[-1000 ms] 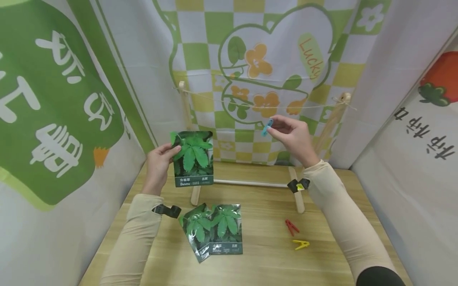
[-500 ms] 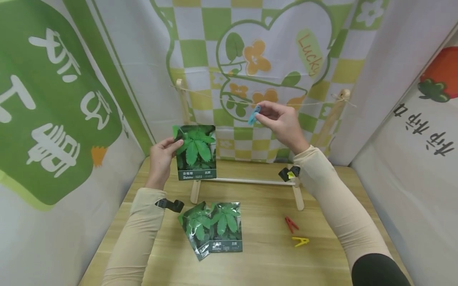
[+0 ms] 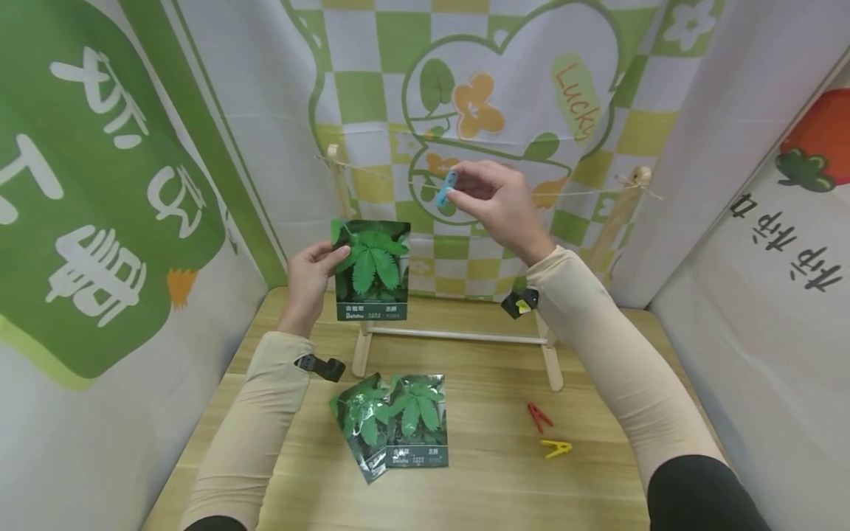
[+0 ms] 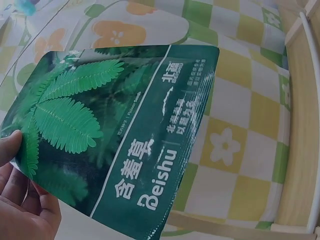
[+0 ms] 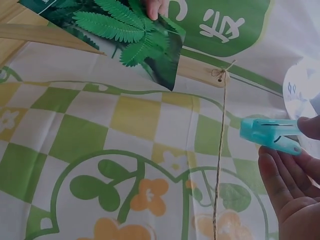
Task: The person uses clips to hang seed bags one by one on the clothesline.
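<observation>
My left hand [image 3: 312, 282] pinches the left edge of a green seed packet [image 3: 373, 273] and holds it upright above the table. In the left wrist view, the packet [image 4: 100, 120] shows fern-like leaves and a dark green label band. My right hand [image 3: 501, 203] pinches a blue clothespin [image 3: 447, 189] in front of a thin string [image 3: 398, 179]. The right wrist view has the clothespin [image 5: 270, 134] between thumb and fingers, apart from the string [image 5: 221, 150]. The packet hangs lower than the string and does not touch it.
A wooden stand [image 3: 336, 173] carries the string between two posts, with a white bar [image 3: 458, 336] low down. Two more seed packets [image 3: 418, 420] overlap on the table. A red clothespin [image 3: 539, 417] and a yellow clothespin [image 3: 556, 448] lie at right. A checkered cloth hangs behind.
My right hand has moved left and up with the blue clothespin, toward the string. My left hand has raised the seed packet and shifted it slightly right.
</observation>
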A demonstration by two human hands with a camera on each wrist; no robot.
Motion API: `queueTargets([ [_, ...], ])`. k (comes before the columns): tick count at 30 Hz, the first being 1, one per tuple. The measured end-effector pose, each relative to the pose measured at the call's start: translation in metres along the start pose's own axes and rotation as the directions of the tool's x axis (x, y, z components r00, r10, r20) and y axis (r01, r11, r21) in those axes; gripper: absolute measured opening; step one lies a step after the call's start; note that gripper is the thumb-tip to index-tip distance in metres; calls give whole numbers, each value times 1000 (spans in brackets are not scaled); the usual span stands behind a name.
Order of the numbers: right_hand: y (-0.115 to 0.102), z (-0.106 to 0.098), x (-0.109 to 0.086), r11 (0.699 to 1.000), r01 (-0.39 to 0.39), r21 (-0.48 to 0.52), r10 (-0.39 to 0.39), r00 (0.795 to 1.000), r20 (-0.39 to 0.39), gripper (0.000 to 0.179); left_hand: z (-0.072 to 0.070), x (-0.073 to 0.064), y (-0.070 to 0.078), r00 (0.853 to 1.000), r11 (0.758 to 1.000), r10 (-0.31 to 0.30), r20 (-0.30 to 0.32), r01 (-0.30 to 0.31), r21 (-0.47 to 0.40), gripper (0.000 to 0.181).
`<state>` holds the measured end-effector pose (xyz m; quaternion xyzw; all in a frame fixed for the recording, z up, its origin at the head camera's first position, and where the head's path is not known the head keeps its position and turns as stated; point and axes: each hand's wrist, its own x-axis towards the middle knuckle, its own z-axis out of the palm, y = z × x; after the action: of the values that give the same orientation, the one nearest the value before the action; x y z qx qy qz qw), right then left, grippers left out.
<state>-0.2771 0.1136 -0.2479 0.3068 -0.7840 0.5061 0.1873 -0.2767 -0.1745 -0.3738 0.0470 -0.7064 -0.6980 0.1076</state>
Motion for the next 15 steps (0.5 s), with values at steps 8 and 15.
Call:
queueTargets([
  [8,-4,12,21,1000,-1,-26,2,1000,31,29,7,6,5,1000,1000,1,11,-1,2,37],
  [15,-8,21,34,999,-22,-48,25,998,60,29,14,9,8,1000,1000,13,11,-12,-20,11],
])
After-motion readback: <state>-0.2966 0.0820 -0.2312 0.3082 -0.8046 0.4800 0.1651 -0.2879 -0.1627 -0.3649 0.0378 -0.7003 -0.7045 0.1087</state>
